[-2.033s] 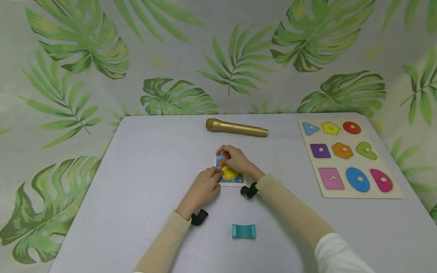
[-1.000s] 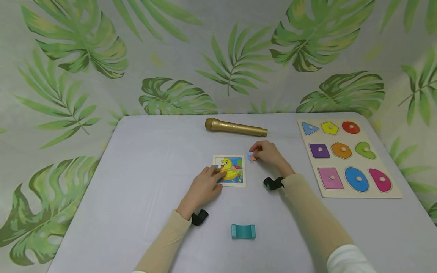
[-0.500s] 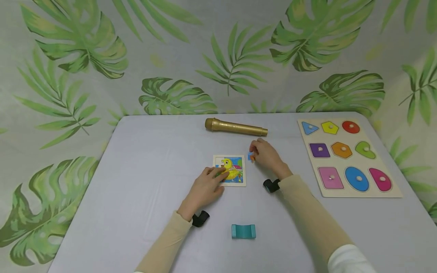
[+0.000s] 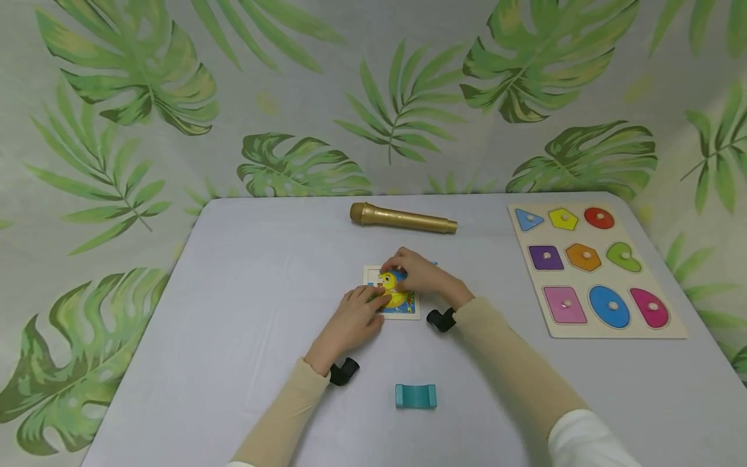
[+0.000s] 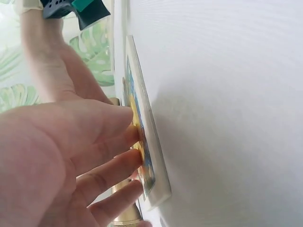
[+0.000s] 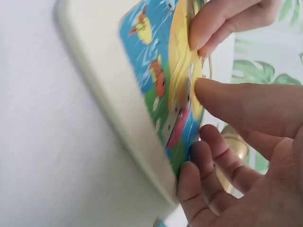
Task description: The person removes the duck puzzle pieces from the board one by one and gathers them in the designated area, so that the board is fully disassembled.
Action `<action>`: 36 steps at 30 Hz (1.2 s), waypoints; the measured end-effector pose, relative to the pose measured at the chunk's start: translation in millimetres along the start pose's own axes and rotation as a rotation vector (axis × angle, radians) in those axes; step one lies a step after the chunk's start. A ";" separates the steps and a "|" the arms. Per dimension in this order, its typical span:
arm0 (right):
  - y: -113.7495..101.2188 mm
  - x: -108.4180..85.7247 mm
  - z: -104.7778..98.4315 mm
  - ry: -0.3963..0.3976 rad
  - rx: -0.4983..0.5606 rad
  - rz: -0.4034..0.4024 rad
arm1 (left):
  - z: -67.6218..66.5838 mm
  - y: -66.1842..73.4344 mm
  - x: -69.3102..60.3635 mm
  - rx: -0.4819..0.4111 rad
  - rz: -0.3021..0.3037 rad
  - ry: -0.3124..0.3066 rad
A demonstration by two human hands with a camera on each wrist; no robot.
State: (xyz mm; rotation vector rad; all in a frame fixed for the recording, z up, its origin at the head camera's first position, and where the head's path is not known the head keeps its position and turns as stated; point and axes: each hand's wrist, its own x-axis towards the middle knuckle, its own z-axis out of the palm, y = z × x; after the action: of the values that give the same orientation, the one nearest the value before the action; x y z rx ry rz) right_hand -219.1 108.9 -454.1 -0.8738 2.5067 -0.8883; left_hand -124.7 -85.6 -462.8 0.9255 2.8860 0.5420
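Observation:
A small square duck jigsaw puzzle (image 4: pixel 408 307) in a pale wooden frame lies near the table's middle. The left hand (image 4: pixel 353 318) rests its extended fingers on the puzzle's lower left; in the left wrist view its fingertips touch the picture. Over the upper right of the puzzle is the right hand (image 4: pixel 423 274), thumb on the picture and other fingertips by the far edge, as the right wrist view shows. No lifted piece shows between them. A bare slot shows at the puzzle's upper left. A blue loose jigsaw piece (image 4: pixel 434 263) lies behind the right hand, mostly hidden.
A gold toy microphone (image 4: pixel 405 218) lies at the back of the table. To the right is a wooden shape board (image 4: pixel 613 327) with several knobbed shapes. A small teal block (image 4: pixel 416 396) with a curved top sits in front of the puzzle.
The right hand took a piece from the puzzle to the table at its right, let go there, and has moved back left onto the puzzle. The left hand has stayed on it.

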 end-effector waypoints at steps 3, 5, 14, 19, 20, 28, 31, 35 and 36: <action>-6.3 2.2 2.6 -0.026 -0.031 0.023 | -0.6 1.2 0.9 -0.011 0.021 0.019; -9.7 2.5 3.9 -0.030 -0.035 0.041 | -1.0 2.2 1.2 -0.009 0.028 0.031; -13.5 2.1 8.5 0.003 -0.039 0.110 | -0.3 6.9 2.5 0.035 0.020 0.033; -9.7 1.0 10.1 0.064 0.008 0.104 | 1.9 6.7 3.1 0.060 0.015 0.046; -8.8 0.6 10.3 0.085 0.023 0.106 | 2.3 6.7 3.1 0.061 0.013 0.048; -4.7 0.4 13.5 0.189 0.065 0.126 | 1.2 7.9 3.2 0.059 0.007 0.054; -2.0 -0.1 13.9 0.214 0.113 0.117 | 1.2 7.9 3.4 0.061 0.007 0.053; 5.5 -2.3 9.4 0.245 0.225 0.107 | 1.6 7.7 4.1 0.075 0.001 0.051; 8.1 -3.4 7.1 0.249 0.254 0.109 | 1.5 7.8 4.3 0.077 -0.001 0.050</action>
State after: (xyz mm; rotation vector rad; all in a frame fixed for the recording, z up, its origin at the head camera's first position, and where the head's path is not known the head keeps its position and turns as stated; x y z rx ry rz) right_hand -216.6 112.9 -464.3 -0.5700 2.5374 -1.3129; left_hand -123.7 -76.8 -461.3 0.9330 2.9710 0.4634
